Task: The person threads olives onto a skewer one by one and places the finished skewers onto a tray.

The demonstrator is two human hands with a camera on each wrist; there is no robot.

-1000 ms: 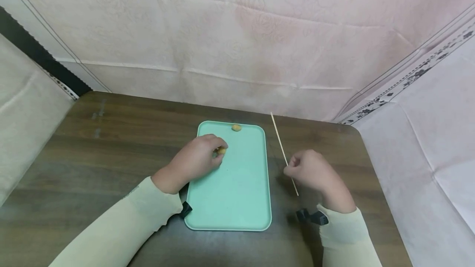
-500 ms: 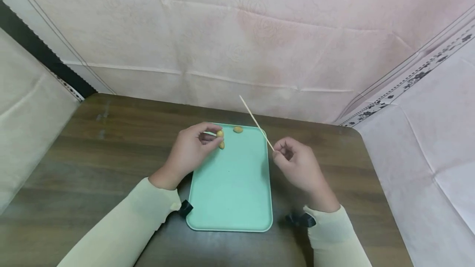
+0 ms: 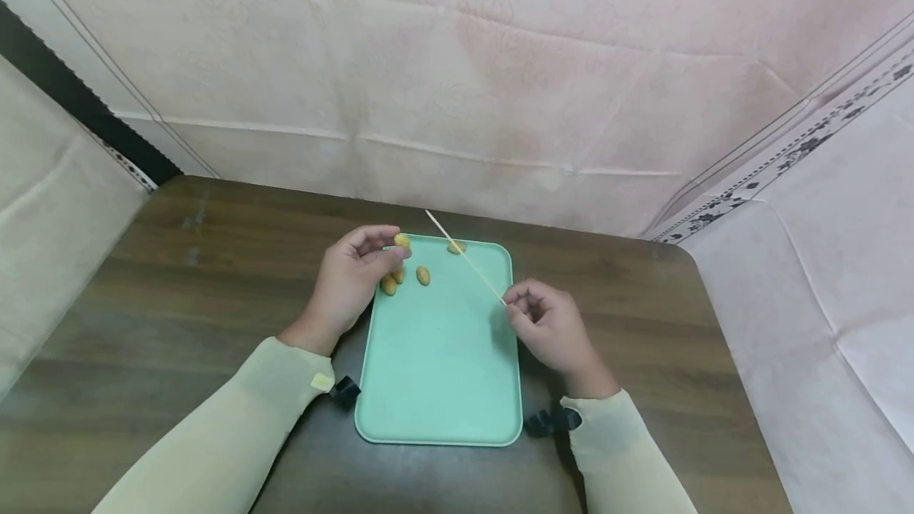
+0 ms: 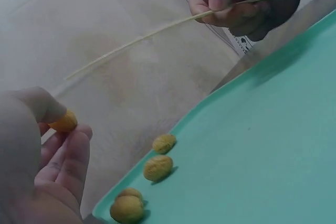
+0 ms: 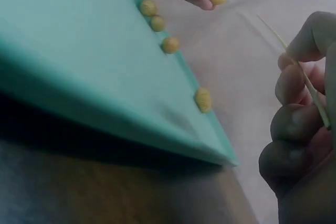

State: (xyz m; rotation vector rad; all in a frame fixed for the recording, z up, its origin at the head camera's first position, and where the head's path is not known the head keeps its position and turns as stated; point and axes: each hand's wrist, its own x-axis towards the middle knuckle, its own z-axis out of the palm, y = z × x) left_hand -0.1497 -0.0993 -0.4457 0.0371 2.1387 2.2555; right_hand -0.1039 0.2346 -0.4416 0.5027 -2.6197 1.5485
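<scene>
My left hand (image 3: pixel 341 288) pinches a small yellow, wrinkled oval fruit (image 3: pixel 402 241) between thumb and fingertips, above the tray's far left corner. Opposite it, my right hand (image 3: pixel 551 331) holds a thin wooden skewer (image 3: pixel 466 258) near its lower end. The skewer slants up and left over the tray; in the left wrist view its free tip stands apart from the held fruit (image 4: pixel 64 122). Several more such fruits, among them one (image 3: pixel 424 275) near the left hand and another (image 5: pixel 203 100) by the far rim, lie on the green tray (image 3: pixel 443 371). The exact kind of fruit is unclear.
The tray lies on a dark brown wooden table (image 3: pixel 236 292). A pale patterned cloth (image 3: pixel 457 86) hangs behind the table, with more cloth at both sides. Dark wrist devices, such as the one (image 3: pixel 346 393) by the left cuff, sit close to the tray's sides.
My right hand has moved left with the skewer, swinging it over the tray. My left hand has lifted a fruit and moved back left, uncovering other fruits on the tray.
</scene>
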